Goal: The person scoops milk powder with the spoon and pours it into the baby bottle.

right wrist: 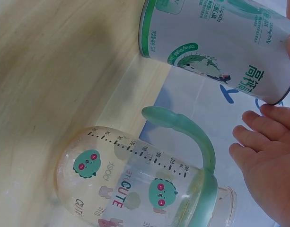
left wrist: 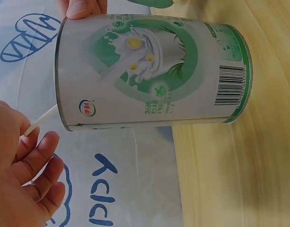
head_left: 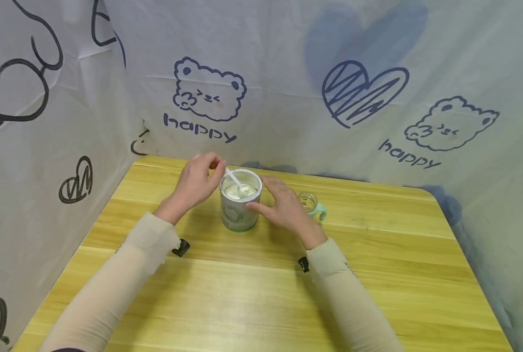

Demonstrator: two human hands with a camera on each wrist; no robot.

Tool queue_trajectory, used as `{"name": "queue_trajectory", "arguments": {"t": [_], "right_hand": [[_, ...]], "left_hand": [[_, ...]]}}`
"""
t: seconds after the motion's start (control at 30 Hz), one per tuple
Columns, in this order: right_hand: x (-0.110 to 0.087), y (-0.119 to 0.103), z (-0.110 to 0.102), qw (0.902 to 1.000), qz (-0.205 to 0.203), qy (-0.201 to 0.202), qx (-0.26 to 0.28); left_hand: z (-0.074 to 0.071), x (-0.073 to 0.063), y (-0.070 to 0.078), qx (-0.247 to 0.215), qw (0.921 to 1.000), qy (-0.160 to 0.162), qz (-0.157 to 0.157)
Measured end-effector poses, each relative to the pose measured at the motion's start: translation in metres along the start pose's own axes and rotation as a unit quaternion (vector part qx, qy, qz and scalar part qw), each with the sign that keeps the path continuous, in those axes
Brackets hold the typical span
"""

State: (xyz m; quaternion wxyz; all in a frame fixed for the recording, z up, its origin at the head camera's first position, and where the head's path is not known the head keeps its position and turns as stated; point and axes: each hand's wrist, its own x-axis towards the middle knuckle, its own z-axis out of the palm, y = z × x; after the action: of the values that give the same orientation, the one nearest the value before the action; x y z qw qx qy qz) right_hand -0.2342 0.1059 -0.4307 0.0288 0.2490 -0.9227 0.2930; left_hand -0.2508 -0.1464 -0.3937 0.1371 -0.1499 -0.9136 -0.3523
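Note:
A milk powder can [head_left: 239, 215], white with green print, stands upright without a lid at the back of the table. Pale powder [head_left: 235, 192] shows inside it. My left hand [head_left: 195, 180] pinches the handle of a white scoop [head_left: 232, 177], whose lower end sits in the powder. Thumb and fingers of my right hand [head_left: 285, 203] hold the can near its rim from the right. Beside that hand stands a clear baby bottle [right wrist: 130, 175] with a mint-green handle [right wrist: 187, 125]. No cap sits on the bottle's mouth, and the right hand partly hides it in the head view.
The wooden table [head_left: 243, 303] runs up to a white cloth [head_left: 279, 122] with bear and heart drawings at the back and sides. Small black wrist pieces [head_left: 181, 248] show by both cuffs.

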Motion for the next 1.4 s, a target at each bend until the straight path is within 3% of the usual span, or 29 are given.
{"name": "queue_trajectory", "arguments": {"t": [0.2,0.3,0.4,0.53,0.63,0.73,0.93,1.03,1.17,1.4], "right_hand": [[0.001,-0.001,-0.002,1.0,-0.001,0.0,0.0],[0.001,-0.001,-0.002,1.0,-0.003,0.0,0.003],[0.002,-0.001,-0.003,1.0,-0.001,-0.002,0.002],[0.001,-0.001,-0.003,1.0,0.002,-0.002,-0.001],[0.0,-0.001,-0.003,1.0,0.002,-0.002,-0.003],[0.0,-0.002,-0.003,1.0,0.001,-0.003,-0.001],[-0.001,-0.001,-0.003,1.0,0.002,-0.006,-0.003],[-0.001,-0.001,-0.003,1.0,0.003,-0.007,-0.005],[-0.002,-0.001,-0.003,0.9999,0.004,-0.007,-0.007],[-0.001,0.001,-0.001,1.0,-0.003,-0.001,-0.005]], "left_hand": [[-0.002,0.004,0.006,-0.003,0.9998,0.022,0.0],[-0.004,0.005,0.008,0.004,0.9992,0.037,0.016],[-0.006,0.005,0.009,0.021,0.996,0.054,0.068],[-0.004,0.005,0.009,0.046,0.9838,0.072,0.157],[-0.002,0.004,0.009,0.053,0.9779,0.077,0.187],[-0.002,0.004,0.011,0.051,0.9796,0.075,0.179],[-0.004,0.003,0.011,0.027,0.9909,0.066,0.114],[-0.006,0.003,0.009,0.024,0.9928,0.062,0.099],[-0.006,0.003,0.004,0.056,0.988,0.062,0.13],[-0.003,0.002,0.0,0.141,0.9682,0.032,0.204]]}}
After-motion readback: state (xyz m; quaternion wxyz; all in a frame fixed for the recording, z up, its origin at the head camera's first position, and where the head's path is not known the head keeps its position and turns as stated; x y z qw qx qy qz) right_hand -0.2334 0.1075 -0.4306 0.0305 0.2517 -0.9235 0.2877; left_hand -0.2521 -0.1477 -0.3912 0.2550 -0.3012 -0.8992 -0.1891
